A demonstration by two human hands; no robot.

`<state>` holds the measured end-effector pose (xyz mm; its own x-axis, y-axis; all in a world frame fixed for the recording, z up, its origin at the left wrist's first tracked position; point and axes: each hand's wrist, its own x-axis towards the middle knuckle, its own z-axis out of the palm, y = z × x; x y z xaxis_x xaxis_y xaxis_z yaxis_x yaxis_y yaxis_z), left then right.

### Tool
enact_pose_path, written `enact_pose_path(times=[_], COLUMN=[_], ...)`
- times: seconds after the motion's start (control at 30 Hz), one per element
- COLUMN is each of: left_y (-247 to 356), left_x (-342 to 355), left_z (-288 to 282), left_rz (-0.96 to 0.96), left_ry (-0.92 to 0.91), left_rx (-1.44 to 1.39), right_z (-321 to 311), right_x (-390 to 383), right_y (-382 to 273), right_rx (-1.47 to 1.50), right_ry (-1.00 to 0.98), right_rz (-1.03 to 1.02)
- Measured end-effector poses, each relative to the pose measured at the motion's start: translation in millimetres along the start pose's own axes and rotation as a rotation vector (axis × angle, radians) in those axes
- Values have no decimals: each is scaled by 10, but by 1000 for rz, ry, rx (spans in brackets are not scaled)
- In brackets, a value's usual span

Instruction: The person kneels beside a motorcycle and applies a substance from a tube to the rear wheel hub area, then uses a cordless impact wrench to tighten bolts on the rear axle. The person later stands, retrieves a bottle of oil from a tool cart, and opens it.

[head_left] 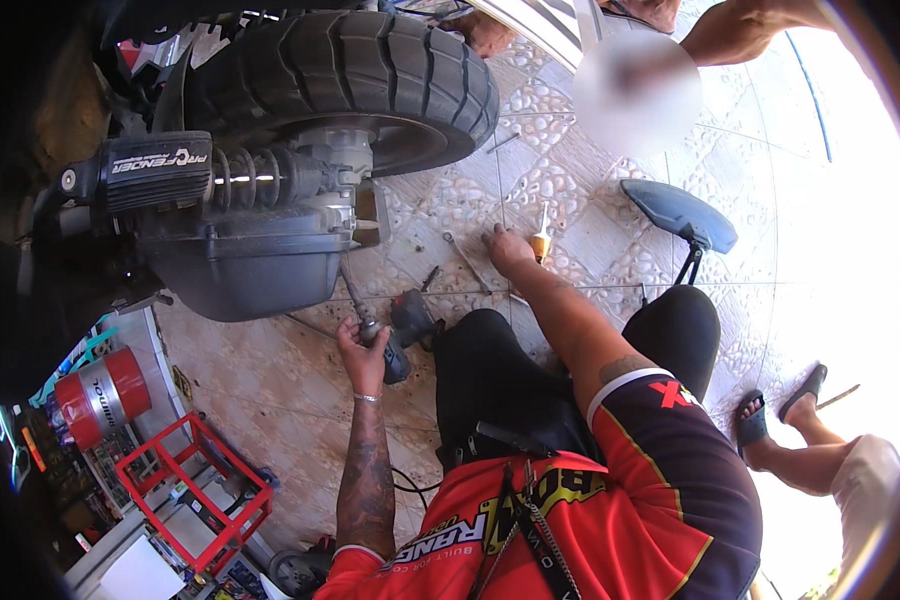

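My left hand [363, 362] is closed around a cordless impact wrench [371, 328], its long socket shaft pointing up toward the scooter's underside. Beside that hand sits a dark tool body with red trim [411, 317]; I cannot tell whether it belongs to the same tool. Stretched forward over the tiles, my right hand [510, 252] has its fingers apart and nothing visible in them. Just right of it stands a small yellow bottle with a white nozzle [541, 240]. A metal spanner [464, 260] lies to its left. The scooter's rear wheel [340, 85] and shock absorber [255, 178] are ahead on the left.
A black plastic housing [240, 260] hangs low left of my hands. A black mudguard [682, 218] lies by my right knee. Lower left are a red metal frame [200, 490] and a red drum [102, 397]. Another person crouches at the top; sandalled feet [755, 420] stand at right.
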<state>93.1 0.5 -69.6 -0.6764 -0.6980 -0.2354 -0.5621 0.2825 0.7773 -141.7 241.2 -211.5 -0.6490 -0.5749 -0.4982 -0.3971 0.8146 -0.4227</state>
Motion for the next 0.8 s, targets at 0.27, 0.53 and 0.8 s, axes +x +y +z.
enact_pose_path(times=[0.27, 0.53, 0.8], left_y=[-15, 55, 122], left_x=[45, 30, 12], left_z=[-8, 4, 3], left_rz=[-33, -75, -98], left_ry=[-46, -43, -31], left_rx=[7, 14, 30], right_z=[-196, -926, -1060], right_x=[108, 551, 686], right_y=[-489, -1702, -1965], right_rx=[967, 2196, 2320], right_ry=[431, 148, 156], right_rz=[-14, -120, -21])
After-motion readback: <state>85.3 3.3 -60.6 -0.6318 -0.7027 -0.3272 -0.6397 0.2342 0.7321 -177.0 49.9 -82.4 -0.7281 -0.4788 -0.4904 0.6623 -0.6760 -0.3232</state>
